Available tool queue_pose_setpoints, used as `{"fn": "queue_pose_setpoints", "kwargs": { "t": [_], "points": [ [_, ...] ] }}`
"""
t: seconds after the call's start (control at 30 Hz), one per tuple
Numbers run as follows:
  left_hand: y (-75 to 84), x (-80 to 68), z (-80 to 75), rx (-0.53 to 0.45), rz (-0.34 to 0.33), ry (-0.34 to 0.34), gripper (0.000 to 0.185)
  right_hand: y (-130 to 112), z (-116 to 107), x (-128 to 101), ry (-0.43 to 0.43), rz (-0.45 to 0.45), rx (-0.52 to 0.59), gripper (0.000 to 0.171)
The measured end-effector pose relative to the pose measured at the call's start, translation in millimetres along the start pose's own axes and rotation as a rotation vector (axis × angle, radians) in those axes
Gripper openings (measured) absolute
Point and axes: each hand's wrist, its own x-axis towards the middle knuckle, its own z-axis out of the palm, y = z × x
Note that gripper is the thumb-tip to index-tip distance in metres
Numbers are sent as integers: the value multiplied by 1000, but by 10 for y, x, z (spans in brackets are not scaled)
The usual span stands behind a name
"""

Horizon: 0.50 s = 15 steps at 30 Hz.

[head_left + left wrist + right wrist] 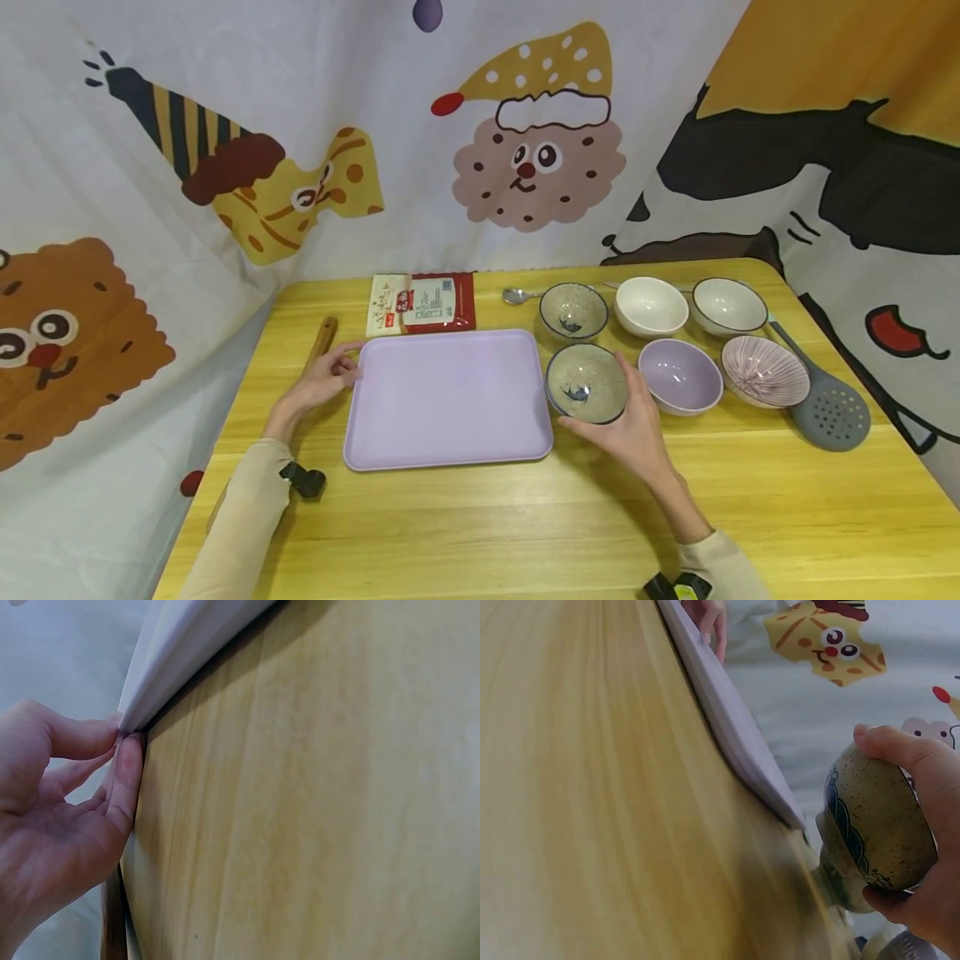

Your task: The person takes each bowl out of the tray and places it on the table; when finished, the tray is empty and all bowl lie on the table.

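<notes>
A lilac tray [446, 396] lies on the yellow wooden table [525, 517]. My left hand [326, 379] touches the tray's left edge with its fingertips [124, 761]; the tray rim [176, 652] meets them there. My right hand [630, 425] grips a speckled bowl with a blue mark [587, 383] just right of the tray. In the right wrist view the bowl [877, 821] is held tilted, with thumb and fingers round its wall, beside the tray's edge [735, 727].
Behind the tray lies a red and white packet [422, 303]. A second speckled bowl [573, 311], two white bowls [651, 305], a lilac bowl [680, 376], a pink ribbed bowl [764, 371], a grey slotted ladle [828, 408], a spoon [517, 295] and a wooden handle [322, 337] stand around.
</notes>
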Motion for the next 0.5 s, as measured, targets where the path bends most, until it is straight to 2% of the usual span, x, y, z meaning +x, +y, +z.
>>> {"fn": "queue_pose_setpoints", "kwargs": {
  "t": [0.23,0.5],
  "points": [
    [22,-27,4,-2,-13,10,54,94,43,-9,-26,50,-13,127],
    [19,17,41,5,-9,31,52,150,86,5,-32,87,-31,128]
  ]
}}
